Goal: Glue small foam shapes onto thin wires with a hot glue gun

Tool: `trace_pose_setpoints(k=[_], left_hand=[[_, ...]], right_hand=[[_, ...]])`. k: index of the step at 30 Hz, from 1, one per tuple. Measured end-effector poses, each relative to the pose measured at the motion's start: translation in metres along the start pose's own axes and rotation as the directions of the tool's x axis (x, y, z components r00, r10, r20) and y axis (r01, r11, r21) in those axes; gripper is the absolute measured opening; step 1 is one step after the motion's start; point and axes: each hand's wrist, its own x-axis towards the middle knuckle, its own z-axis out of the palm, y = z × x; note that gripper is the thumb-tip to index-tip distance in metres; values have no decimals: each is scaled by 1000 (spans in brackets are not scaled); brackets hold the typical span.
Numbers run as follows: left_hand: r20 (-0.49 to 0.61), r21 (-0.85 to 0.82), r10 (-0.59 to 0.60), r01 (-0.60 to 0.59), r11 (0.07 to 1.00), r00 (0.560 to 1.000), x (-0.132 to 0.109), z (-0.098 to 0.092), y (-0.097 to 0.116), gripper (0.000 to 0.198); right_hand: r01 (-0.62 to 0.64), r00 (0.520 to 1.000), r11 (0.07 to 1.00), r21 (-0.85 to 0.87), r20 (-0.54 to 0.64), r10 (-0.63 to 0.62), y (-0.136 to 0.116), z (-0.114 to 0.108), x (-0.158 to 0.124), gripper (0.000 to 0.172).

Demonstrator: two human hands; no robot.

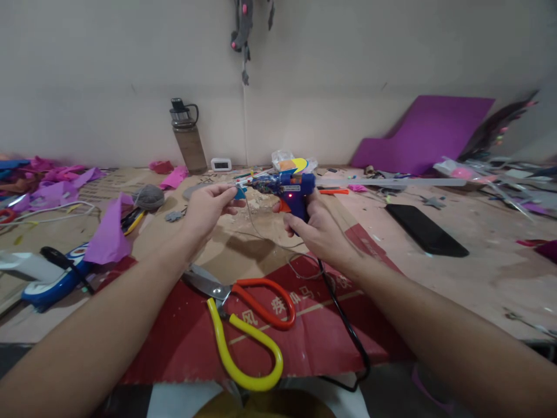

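Observation:
My right hand [322, 226] is wrapped round the grip of a blue hot glue gun [298, 187] with an orange trigger and a lit red light. A long clear glue stick [404, 182] juts from its back end. Pinched in the fingertips of my left hand [206, 209] is a small blue piece [241, 194], close to the gun's nozzle; whether they touch I cannot tell. A thin grey cord [256, 228] trails below the blue piece. Nearer me lie large scissors [265, 281] with one red and one yellow handle.
Red and brown cardboard [174, 342] covers the table's middle. To the right lies a black phone [424, 229]; a purple sheet [426, 136] leans on the wall. Left are a ball of grey yarn [149, 197], purple scraps [108, 232] and a blue tool [56, 284]. A bottle [189, 142] stands behind.

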Motion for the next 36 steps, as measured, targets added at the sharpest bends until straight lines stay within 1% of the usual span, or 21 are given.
trace_pose_setpoints(k=[5, 11, 15, 18, 24, 30, 36], left_hand=[[17, 24, 0, -1, 1000, 1000, -2, 3, 2, 14], [18, 58, 6, -7, 998, 1000, -2, 5, 1, 16], [14, 118, 5, -6, 993, 1000, -4, 5, 3, 20], [3, 131, 11, -11, 991, 1000, -5, 5, 4, 20], [8, 104, 33, -34, 994, 999, -4, 4, 4, 18], [13, 69, 30, -31, 997, 999, -3, 3, 2, 17], [-10, 30, 18, -17, 999, 1000, -2, 4, 1, 15]], right_hand=[[129, 991, 982, -137, -12, -132, 12, -1, 1, 24], [213, 977, 963, -166, 7, -214, 20, 0, 3, 20], [225, 974, 959, -171, 10, -227, 20, 1, 2, 17], [233, 972, 952, -196, 7, -236, 19, 1, 1, 17], [225, 974, 957, -181, 2, -228, 20, 1, 1, 21], [202, 979, 967, -158, 4, -204, 23, 1, 0, 20], [205, 978, 963, -173, 3, -208, 17, 0, -1, 18]])
